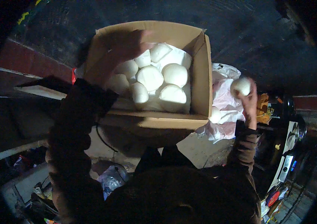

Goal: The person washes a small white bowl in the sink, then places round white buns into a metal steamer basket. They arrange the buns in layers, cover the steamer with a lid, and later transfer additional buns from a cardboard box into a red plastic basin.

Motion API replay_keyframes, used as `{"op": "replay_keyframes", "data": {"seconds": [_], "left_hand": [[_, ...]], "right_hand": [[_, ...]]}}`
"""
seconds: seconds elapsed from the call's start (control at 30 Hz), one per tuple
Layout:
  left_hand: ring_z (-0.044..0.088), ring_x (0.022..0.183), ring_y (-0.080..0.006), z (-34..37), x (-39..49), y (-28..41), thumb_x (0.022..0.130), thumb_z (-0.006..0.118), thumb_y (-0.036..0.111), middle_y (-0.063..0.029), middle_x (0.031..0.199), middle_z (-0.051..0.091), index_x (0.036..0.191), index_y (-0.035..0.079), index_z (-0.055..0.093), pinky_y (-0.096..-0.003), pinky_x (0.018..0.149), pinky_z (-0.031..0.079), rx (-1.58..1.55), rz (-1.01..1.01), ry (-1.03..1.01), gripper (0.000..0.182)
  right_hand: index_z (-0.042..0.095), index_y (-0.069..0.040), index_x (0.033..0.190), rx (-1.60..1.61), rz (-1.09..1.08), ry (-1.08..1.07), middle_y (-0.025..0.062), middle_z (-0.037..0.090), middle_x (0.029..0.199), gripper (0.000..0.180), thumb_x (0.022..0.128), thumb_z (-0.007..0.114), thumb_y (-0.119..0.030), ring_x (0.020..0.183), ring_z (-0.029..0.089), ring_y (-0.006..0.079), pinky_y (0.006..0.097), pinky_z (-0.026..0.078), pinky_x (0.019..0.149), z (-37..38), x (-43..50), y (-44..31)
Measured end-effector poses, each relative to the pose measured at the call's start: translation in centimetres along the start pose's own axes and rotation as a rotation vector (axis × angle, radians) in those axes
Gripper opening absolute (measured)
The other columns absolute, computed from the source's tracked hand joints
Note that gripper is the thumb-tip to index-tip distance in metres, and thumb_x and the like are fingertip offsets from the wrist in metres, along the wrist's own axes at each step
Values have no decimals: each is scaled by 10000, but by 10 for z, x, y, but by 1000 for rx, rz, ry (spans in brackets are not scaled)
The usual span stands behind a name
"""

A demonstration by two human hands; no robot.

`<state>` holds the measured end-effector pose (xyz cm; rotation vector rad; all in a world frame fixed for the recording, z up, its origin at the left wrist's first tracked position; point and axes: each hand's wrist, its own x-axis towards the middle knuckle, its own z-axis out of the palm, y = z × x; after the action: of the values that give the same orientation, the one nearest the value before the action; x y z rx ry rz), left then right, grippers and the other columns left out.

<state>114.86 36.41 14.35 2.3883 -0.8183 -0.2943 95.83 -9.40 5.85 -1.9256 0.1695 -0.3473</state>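
Note:
An open cardboard box (203, 71) sits before me with several white rounded buns, probably steamed, inside on a white liner. One smooth bun (150, 78) lies near the middle. My left hand (132, 46), in deep shadow and blurred, reaches over the box's left side. Its fingertips are close to the buns at the back, and whether they touch one is unclear. Right of the box, my right hand (251, 98) grips a white bun (240, 86) above a pale pinkish plastic bag (225, 98). Another white bun (215, 115) rests on that bag beside the box.
A dark surface (245, 42) stretches behind the box. Beyond my right hand lies an orange-brown bag (263, 109). A light-coloured panel (284, 156) with round parts stands at the far right. Lower left, a clear plastic bag (112, 180) lies near my legs.

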Motion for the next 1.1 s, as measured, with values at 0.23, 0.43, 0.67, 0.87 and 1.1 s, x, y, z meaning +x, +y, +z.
{"op": "replay_keyframes", "data": {"seconds": [0.23,0.43,0.67,0.87,1.1], "left_hand": [[370,1365,-351,57,-9,-105,725,755,266,-252,1455,389,1447,-40,320,-396,1144,272,9,75,10,897],[289,1413,-361,70,-5,-109,711,801,453,-257,1513,297,1507,15,177,-400,1159,241,-25,-142,-51,1102],[345,1379,-397,74,-17,-104,766,749,456,-265,1495,330,1516,72,171,-433,1148,274,73,-103,38,1022],[357,1373,-384,69,-27,-104,861,679,364,-218,1494,360,1512,90,203,-424,1139,294,130,16,11,852],[438,1296,-380,65,-29,-103,876,663,315,-209,1389,470,1432,162,368,-430,1083,355,37,60,43,647]], "right_hand": [[378,17,1417,-666,134,-21,141,539,1329,898,681,878,-106,1230,513,261,365,407,1049,-6,-42,129],[483,8,1357,-187,-285,-222,154,622,1223,555,856,710,-69,997,627,178,323,538,831,57,30,-127],[472,-146,1393,-752,-559,-808,164,541,1341,758,694,728,-3,1140,585,296,366,460,1001,248,125,-156],[536,-169,1325,-887,-496,-708,148,602,1234,747,627,751,-12,1154,571,328,370,445,1014,302,120,-89],[560,-73,1272,-871,-404,-619,163,644,1146,609,710,789,-128,1040,640,298,380,508,888,272,137,-141]]}}
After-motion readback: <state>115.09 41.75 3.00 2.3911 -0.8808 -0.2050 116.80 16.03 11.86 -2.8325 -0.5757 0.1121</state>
